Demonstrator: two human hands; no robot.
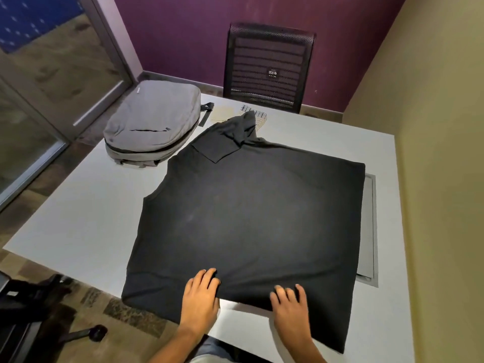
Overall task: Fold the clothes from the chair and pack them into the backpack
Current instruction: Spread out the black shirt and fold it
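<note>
While my two hands sit on the near edge of the black shirt (246, 218), each grip looks a bit different. My left hand (200, 297) has its fingers bent down into the cloth, and the cloth bunches up there, so I think it is pinching a fold. My right hand (289, 302) lies on top with its fingers curled a little, pressing down; I cannot tell if it holds any cloth.

I think the shirt is soft, light and floppy. It will not break, but it will sag and slide if I lift it from just one spot. I think the best places to hold are the two near corners, or the side edges, so I can fold it flat.

It is spread wide on the white worktop (86, 205), and its near edge hangs a bit over the front. One sleeve is already folded in at the far end.

Further out, the grey backpack (154, 121) lies flat at the far left corner. Its zip looks closed, so I cannot see inside. Some light striped cloth (258, 119) peeks out behind the shirt, and the black chair (269, 66) stands past it.
</note>
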